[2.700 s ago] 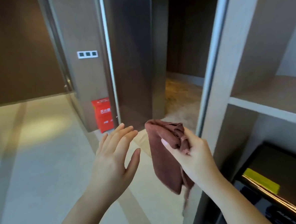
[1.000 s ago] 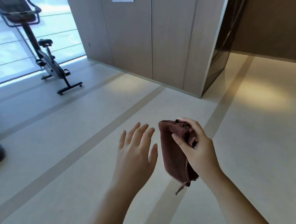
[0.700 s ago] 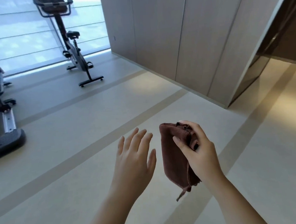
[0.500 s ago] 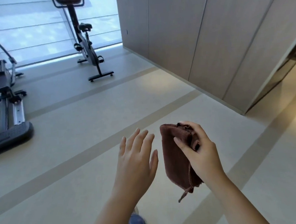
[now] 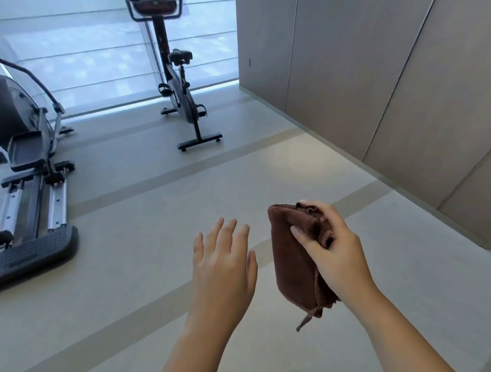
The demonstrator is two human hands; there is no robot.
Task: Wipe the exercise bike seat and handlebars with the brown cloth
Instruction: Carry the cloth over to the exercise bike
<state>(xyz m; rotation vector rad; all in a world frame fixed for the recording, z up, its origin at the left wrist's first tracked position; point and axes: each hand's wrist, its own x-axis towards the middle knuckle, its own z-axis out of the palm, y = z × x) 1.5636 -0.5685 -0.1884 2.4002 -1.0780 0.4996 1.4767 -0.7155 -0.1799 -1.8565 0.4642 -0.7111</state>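
The exercise bike (image 5: 180, 95) stands far ahead by the window, its small black seat (image 5: 180, 56) below the handlebars (image 5: 155, 4) at the top edge. My right hand (image 5: 333, 252) grips the bunched brown cloth (image 5: 293, 257), which hangs down in front of me well short of the bike. To the cloth's left, my left hand (image 5: 224, 266) is held out empty with fingers spread, not touching the cloth.
A larger elliptical machine (image 5: 21, 159) occupies the left side, its footplate reaching toward me. A wood-panelled wall (image 5: 375, 71) runs along the right. The pale floor (image 5: 143, 221) with darker stripes lies between me and the bike.
The view has swung from a cupboard and doorway to the gym floor; the bike has shifted toward the centre and grown nearer. Both hands keep their pose, the right still holding the cloth.
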